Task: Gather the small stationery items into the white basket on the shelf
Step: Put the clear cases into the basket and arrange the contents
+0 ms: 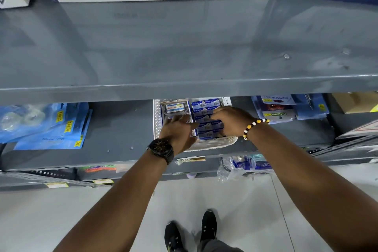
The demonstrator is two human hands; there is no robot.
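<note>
One white basket (157, 116) stands at 12 o'clock from the two hands, left hand (180, 131) and right hand (231, 120). Inside are two clear containers (174, 108) and several small blue boxes (206, 105); their exact number cannot be told.

At 3 o'clock lies one scissor set pack (276, 106).

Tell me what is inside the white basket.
The white basket holds clear plastic cases on its left and stacked blue boxes on its right. Both hands cover the near contents; the bottom is hidden.

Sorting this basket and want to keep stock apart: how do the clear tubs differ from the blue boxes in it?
The clear tubs are see-through with rounded corners and fill the left side; the blue boxes are opaque card, squarer, in rows on the right. The left hand is over the tubs, the right hand over the boxes. Both sit in the white basket.
</note>
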